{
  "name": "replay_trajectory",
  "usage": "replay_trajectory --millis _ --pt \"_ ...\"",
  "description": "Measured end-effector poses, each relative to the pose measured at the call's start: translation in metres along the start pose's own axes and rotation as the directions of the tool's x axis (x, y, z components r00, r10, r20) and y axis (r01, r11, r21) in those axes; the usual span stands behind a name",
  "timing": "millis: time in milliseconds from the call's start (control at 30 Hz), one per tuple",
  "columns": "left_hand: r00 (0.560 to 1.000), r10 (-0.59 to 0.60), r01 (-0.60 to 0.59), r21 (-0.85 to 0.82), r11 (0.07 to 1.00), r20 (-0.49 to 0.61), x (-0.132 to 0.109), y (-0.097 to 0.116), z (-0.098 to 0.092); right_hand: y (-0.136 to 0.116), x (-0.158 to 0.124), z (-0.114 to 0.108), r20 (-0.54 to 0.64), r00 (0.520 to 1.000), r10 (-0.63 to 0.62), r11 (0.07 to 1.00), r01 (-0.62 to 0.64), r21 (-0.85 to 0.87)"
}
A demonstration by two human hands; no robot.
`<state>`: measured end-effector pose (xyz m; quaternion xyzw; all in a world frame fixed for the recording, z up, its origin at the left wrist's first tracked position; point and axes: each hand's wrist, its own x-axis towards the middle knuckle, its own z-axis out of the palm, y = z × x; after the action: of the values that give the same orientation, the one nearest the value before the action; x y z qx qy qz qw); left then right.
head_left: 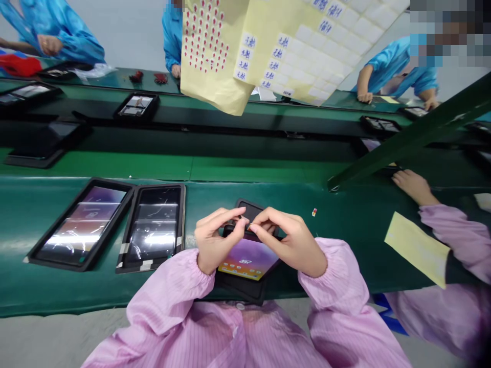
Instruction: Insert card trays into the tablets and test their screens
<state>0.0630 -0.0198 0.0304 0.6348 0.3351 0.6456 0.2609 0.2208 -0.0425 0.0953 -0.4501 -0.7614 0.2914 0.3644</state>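
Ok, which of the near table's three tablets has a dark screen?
The middle tablet, between the leftmost tablet and the handled tablet. Its screen is dark apart from reflections; the other two show purple.

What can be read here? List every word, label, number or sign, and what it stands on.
"无触" (handwritten, second character less certain): repeated on white labels on the hanging yellow sheet.
Handwriting on the upper labels: too blurred to read.
Red marks on the neighbouring yellow sheet: too small to make out.
White lettering on the front-centre tablet: too blurred.
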Motion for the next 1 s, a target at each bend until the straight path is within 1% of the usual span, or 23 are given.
replay_trajectory --millis 67,133,200,267,367,467,533,600,667,700,733,800,833,900,933,1000 --pt "0.999 0.044 -0.043 -0.041 0.998 0.012 0.002 -0.001 -0.001 0.000 -0.001 0.001 -0.004 0.999 -0.032 0.999 0.032 -0.032" --pt "0.997 0.082 -0.082 -0.042 0.996 -0.002 0.002 -0.001 -0.001 0.000 -0.002 0.001 -0.013 0.998 -0.066 0.993 0.065 -0.096" --pt "0.993 0.114 -0.114 0.015 0.993 -0.029 0.002 0.001 -0.001 0.000 -0.003 0.002 -0.017 0.995 -0.096 0.981 0.092 -0.170" --pt "0.988 0.147 -0.141 0.109 0.984 -0.055 0.000 0.005 -0.001 0.000 -0.004 0.002 -0.010 0.993 -0.119 0.968 0.114 -0.223" --pt "0.978 0.203 -0.187 0.223 0.957 -0.051 -0.001 0.016 -0.001 0.000 -0.006 0.004 0.012 0.989 -0.149 0.951 0.147 -0.270" --pt "0.970 0.241 -0.223 0.265 0.938 -0.034 -0.003 0.025 -0.002 0.001 -0.007 0.005 0.024 0.987 -0.160 0.941 0.160 -0.299" --pt "0.973 0.231 -0.219 0.254 0.942 -0.020 -0.003 0.030 -0.004 0.001 -0.006 0.005 0.026 0.987 -0.157 0.941 0.158 -0.298" --pt "0.987 0.160 -0.160 0.213 0.964 0.015 0.000 0.033 -0.008 0.000 -0.006 0.004 0.024 0.988 -0.152 0.949 0.152 -0.278" --pt "0.991 0.064 -0.081 0.139 0.987 0.120 0.007 0.034 -0.016 0.000 -0.006 0.003 0.026 0.989 -0.144 0.960 0.146 -0.240" --pt "0.980 0.029 -0.048 0.091 0.995 0.198 0.013 0.033 -0.021 -0.001 -0.006 0.002 0.032 0.990 -0.135 0.966 0.139 -0.220" --pt "0.957 0.005 -0.018 0.039 0.999 0.290 0.019 0.032 -0.026 -0.001 -0.006 0.001 0.040 0.991 -0.126 0.971 0.131 -0.200" --pt "0.896 -0.030 0.061 -0.056 0.997 0.442 0.033 0.028 -0.032 -0.002 -0.006 0.000 0.050 0.992 -0.115 0.977 0.122 -0.177" --pt "0.869 -0.055 0.115 -0.091 0.989 0.491 0.040 0.025 -0.034 -0.002 -0.005 0.000 0.048 0.992 -0.114 0.977 0.121 -0.176" --pt "0.831 -0.120 0.225 -0.132 0.965 0.543 0.049 0.019 -0.033 -0.001 -0.005 -0.001 0.028 0.992 -0.122 0.976 0.125 -0.176" --pt "0.821 -0.148 0.270 -0.147 0.952 0.551 0.051 0.017 -0.030 -0.001 -0.005 -0.001 0.019 0.992 -0.123 0.977 0.124 -0.175" --pt "0.823 -0.176 0.319 -0.183 0.930 0.540 0.050 0.013 -0.024 0.000 -0.005 -0.001 0.012 0.993 -0.117 0.979 0.117 -0.166"
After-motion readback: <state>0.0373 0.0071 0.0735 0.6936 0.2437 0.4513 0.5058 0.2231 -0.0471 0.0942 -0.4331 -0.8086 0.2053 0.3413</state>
